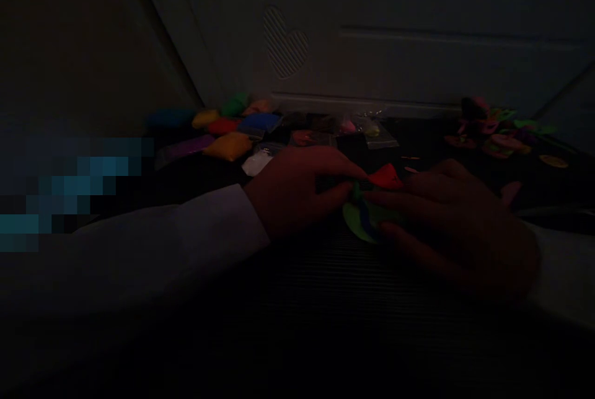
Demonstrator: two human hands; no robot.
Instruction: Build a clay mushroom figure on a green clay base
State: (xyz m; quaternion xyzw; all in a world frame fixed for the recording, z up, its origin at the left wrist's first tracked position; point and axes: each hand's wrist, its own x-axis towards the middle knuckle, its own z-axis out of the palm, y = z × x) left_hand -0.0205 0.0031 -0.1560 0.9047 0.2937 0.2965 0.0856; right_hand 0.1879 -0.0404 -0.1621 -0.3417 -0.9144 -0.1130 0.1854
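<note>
The scene is very dark. A flat, round green clay disc with a dark blue strip across it lies on the dark ridged surface between my hands. My left hand reaches in from the left, thumb and index finger closing on a small green lump at the disc's upper edge. My right hand covers the disc's right side, its index finger near the lump and its thumb by the strip's lower end. Just behind the disc is a bright red, pointed piece, partly hidden by my right fingers.
Soft coloured packets, such as an orange one, a blue one and a white one, lie at the back left. Colourful shaped pieces are heaped at the back right, near a yellow disc. A pale panel with a heart relief stands behind.
</note>
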